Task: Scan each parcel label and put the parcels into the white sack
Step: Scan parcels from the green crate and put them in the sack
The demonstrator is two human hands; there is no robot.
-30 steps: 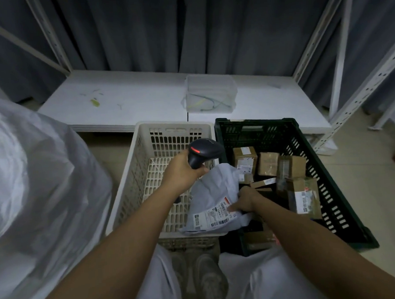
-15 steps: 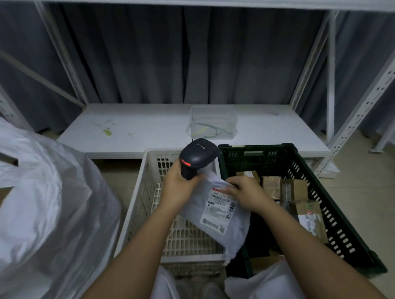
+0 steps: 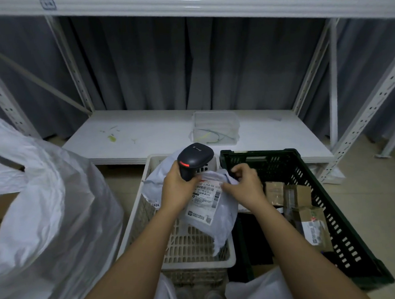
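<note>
Left hand (image 3: 178, 191), frame centre: fingers wrapped round the handle of a black scanner (image 3: 195, 159). Scanner body is smooth moulded plastic with a rounded head and a red strip lit on the side facing the camera. The same hand also lies against the soft parcel.

Right hand (image 3: 244, 185), just right of centre: pinches the crumpled upper edge of the parcel (image 3: 208, 208). Parcel is a pale grey plastic mailer bag, limp and wrinkled, hanging down from both hands over the white crate (image 3: 188, 248). A rectangular white label (image 3: 206, 200) with barcodes and printed text faces up; the scanner head sits directly above its top edge.

White crate: rigid plastic, slotted lattice walls and floor, lower centre. Touching its right side, a dark green crate (image 3: 337, 224) of the same lattice type, holding several brown cardboard boxes (image 3: 297, 199), taped, some labelled.

White sack (image 3: 42, 214): left of frame, large, glossy, heavily creased woven-looking material, mouth hanging open.

Behind: low white shelf (image 3: 150, 133) with a clear plastic tub (image 3: 216, 127), perforated metal uprights, grey pleated curtain (image 3: 187, 65).
</note>
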